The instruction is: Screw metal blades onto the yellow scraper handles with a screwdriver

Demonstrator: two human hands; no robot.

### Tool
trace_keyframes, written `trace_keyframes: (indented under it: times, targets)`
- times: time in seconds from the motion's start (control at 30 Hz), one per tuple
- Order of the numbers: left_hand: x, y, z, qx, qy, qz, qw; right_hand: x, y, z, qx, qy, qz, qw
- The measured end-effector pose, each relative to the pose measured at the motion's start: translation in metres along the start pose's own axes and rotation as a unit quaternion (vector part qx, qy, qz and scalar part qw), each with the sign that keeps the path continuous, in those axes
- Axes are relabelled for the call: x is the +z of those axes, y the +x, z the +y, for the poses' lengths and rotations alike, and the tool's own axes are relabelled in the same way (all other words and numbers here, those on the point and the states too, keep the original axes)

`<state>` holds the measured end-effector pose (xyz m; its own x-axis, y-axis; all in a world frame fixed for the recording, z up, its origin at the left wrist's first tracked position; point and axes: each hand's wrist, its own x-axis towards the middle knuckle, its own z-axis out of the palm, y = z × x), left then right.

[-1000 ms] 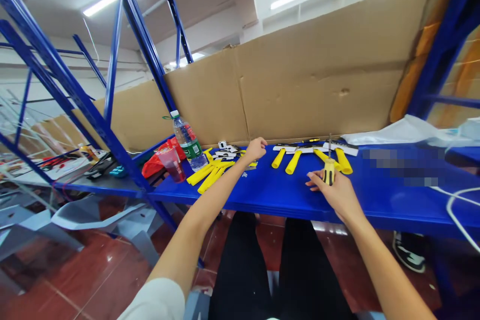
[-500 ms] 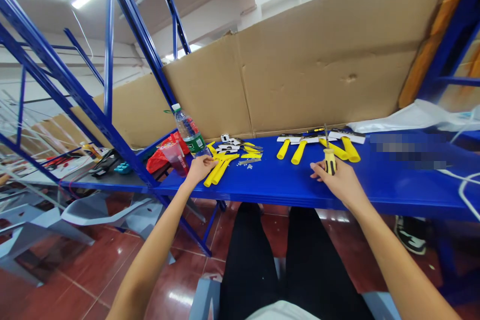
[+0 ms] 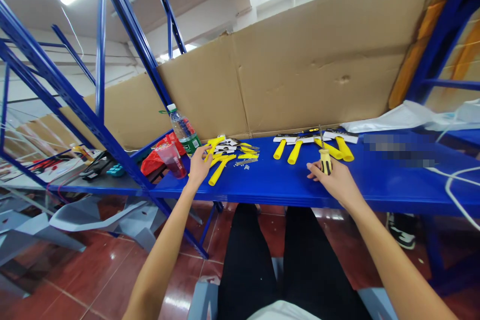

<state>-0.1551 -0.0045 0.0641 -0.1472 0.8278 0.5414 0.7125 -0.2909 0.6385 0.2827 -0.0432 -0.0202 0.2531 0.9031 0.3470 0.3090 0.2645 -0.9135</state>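
Observation:
My left hand (image 3: 200,166) is closed on a yellow plastic handle (image 3: 214,144), lifted at the left of the blue table. Another yellow handle (image 3: 219,172) lies just below it on the tabletop. Beside them are white-and-black blade pieces (image 3: 225,146), a flat yellow piece (image 3: 248,156) and a scatter of tiny light parts (image 3: 246,167). In my right hand (image 3: 336,176) is a screwdriver (image 3: 325,161) with a yellow-and-black grip, its shaft pointing up. Behind that hand several yellow-handled scrapers (image 3: 295,151) lie in a row, their wide heads toward the cardboard.
A water bottle (image 3: 185,130) and a red-tinted plastic cup (image 3: 172,160) stand left of my left hand. A cardboard wall (image 3: 300,70) closes the table's back. White cables (image 3: 455,185) and a white plastic sheet (image 3: 386,119) lie at the right. Blue rack posts rise at the left.
My left hand has come up from the pile with a yellow handle between its fingers. My right hand keeps the screwdriver in about the same place. The whole view has shifted slightly.

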Motion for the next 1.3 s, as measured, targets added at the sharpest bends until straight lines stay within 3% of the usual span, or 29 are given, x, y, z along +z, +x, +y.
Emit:
trace_keyframes:
  times: [0.07, 0.1, 0.17, 0.27, 0.47, 0.6, 0.7, 0.83, 0.97, 1.13, 1.3]
  targets:
    - [0.001, -0.007, 0.019, 0.015, -0.059, 0.01, 0.998, 0.001, 0.001, 0.0, -0.005, -0.001, 0.006, 1.0]
    - [0.004, -0.013, 0.031, 0.01, -0.145, 0.01, 0.989, 0.001, 0.001, 0.0, -0.008, 0.001, 0.007, 1.0]
    - [0.014, -0.03, 0.055, -0.023, -0.321, -0.021, 0.946, 0.002, -0.001, -0.005, -0.011, 0.015, 0.006, 1.0]
    - [0.035, -0.063, 0.091, -0.071, -0.472, -0.06, 0.877, 0.004, -0.01, -0.021, -0.007, 0.054, -0.01, 0.998]
    - [0.08, -0.124, 0.128, -0.154, -0.62, -0.107, 0.762, 0.018, -0.044, -0.07, 0.006, 0.178, -0.074, 0.981]
    - [0.101, -0.15, 0.13, -0.193, -0.647, -0.166, 0.719, 0.03, -0.063, -0.089, -0.024, 0.194, -0.133, 0.972]
    - [0.107, -0.164, 0.131, -0.212, -0.629, -0.169, 0.728, 0.036, -0.067, -0.091, -0.025, 0.17, -0.125, 0.977]
    - [0.109, -0.176, 0.135, -0.194, -0.607, -0.1, 0.764, 0.042, -0.066, -0.087, 0.01, 0.201, -0.11, 0.973]
    - [0.114, -0.179, 0.135, -0.177, -0.604, -0.059, 0.775, 0.048, -0.068, -0.086, 0.013, 0.16, -0.127, 0.979]
    - [0.123, -0.175, 0.135, -0.129, -0.557, -0.071, 0.817, 0.051, -0.068, -0.083, 0.013, 0.136, -0.117, 0.984]
    - [0.121, -0.163, 0.13, -0.076, -0.51, -0.123, 0.848, 0.043, -0.056, -0.068, -0.016, 0.141, -0.031, 0.989]
